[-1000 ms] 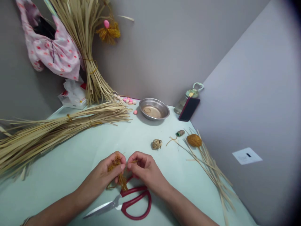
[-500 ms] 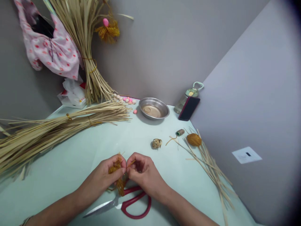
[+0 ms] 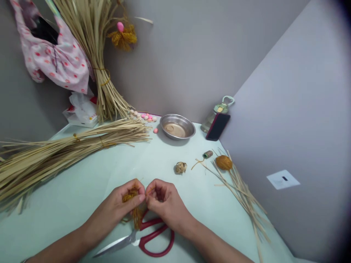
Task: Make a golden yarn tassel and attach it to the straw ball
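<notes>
The yarn bundle [image 3: 136,218] is held by the left hand [image 3: 123,201], hung lengthwise toward the scissors [image 3: 133,239]; beyond their handles, a strand [image 3: 150,190] seems pinched by the right hand [image 3: 166,202].

A single camera sits on the person's head and faces forward and steeply down over the surface [image 3: 153,155]. The left hand [image 3: 117,202] and right hand [image 3: 166,204] come up from the bottom edge, close to the lens. The bowl [image 3: 178,138] lies farther off, before the back wall [image 3: 192,54]. A dark curve shades the picture's right edge.
</notes>
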A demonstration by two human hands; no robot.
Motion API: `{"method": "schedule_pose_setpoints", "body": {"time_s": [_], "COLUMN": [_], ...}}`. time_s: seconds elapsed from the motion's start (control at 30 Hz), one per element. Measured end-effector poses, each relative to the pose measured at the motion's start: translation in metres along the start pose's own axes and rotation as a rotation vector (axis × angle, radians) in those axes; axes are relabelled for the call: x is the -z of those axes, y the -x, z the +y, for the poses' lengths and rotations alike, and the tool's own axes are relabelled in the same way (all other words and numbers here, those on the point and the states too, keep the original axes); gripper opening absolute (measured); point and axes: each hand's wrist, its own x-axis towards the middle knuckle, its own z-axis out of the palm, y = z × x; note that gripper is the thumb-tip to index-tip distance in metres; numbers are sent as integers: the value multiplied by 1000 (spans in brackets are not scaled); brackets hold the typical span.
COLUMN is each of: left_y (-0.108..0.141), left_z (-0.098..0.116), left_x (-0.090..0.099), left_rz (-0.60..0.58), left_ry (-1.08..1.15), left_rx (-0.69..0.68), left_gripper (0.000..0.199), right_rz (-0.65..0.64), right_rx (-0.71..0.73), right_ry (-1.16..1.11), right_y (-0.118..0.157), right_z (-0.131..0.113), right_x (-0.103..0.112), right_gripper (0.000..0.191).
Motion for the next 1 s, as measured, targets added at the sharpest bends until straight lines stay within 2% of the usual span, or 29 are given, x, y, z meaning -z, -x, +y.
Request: {"method": "schedule_pose_setpoints", "body": {"time_s": [0.23,0.47,0.8,1.0], "left_y": [-1,-3,-3,-4], "left_z": [-4,-11,-2,-6], "left_x": [0,1,-4,-4], "left_rz": [69,-7,84,-20], "left_ry": [83,39,111,136], "left_rx": [-9,4,-19,15], "left_gripper": [28,30,29,31], "right_rz": [17,34,44,54], "right_rx": [6,30,-6,10], "right_ry": [-51,-70,-57,-73], "right_y": [-2,-1,-2,-2], "right_z": [3,0,0,0], "right_x": [-1,-1,-2,-2], "right_gripper": [6,10,7,11]}}
